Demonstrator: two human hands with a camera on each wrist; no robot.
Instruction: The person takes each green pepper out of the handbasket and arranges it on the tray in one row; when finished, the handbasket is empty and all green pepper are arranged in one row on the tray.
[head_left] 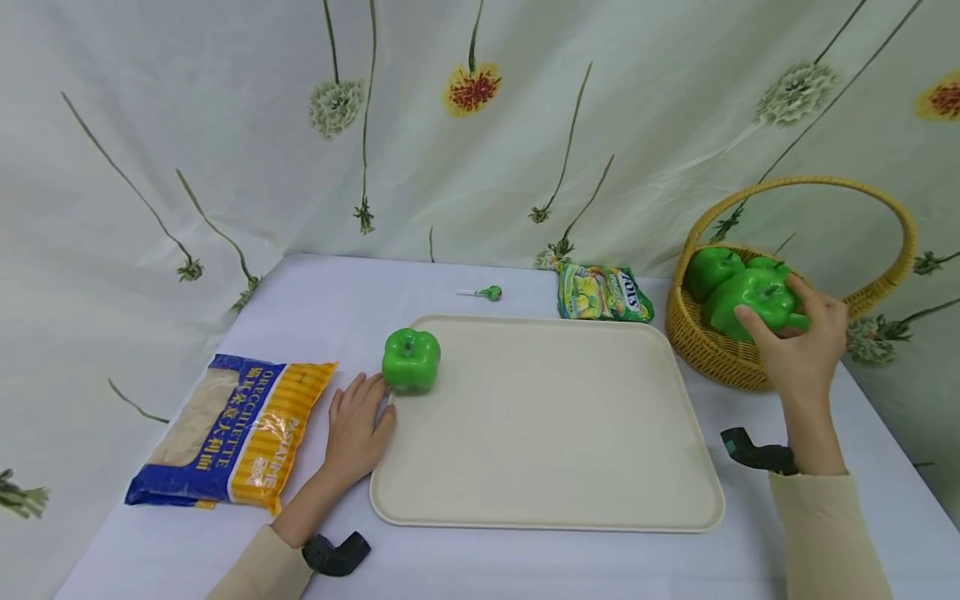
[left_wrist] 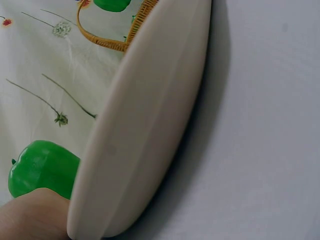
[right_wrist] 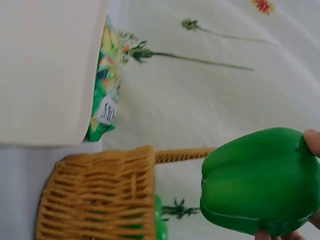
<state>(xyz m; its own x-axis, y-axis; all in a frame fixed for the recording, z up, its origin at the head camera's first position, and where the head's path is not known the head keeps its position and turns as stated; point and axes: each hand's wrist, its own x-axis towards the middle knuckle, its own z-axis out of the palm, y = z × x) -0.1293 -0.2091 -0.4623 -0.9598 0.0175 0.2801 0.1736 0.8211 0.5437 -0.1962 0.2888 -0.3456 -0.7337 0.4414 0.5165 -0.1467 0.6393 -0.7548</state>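
Observation:
A green bell pepper (head_left: 752, 298) is pinched between the thumb and fingers of my right hand (head_left: 813, 337), over the wicker basket (head_left: 712, 354). Seen from the right wrist, that pepper (right_wrist: 260, 180) hangs beyond the basket's woven side. More green peppers (head_left: 712, 268) lie in the basket, partly hidden behind the held one. On the left, my left hand (head_left: 358, 429) rests with extended fingers along the edge of the cream tray (head_left: 551, 433). Its fingertips are right by another green bell pepper (head_left: 411, 358), which stands on the tray's far left corner.
An orecchiette pasta bag (head_left: 232, 433) lies left of my left hand. Behind the tray are a lollipop (head_left: 489, 292) and a green candy bag (head_left: 603, 293). The basket's tall handle (head_left: 825, 181) arches above its opening. A flowered cloth (head_left: 450, 183) hangs behind the table.

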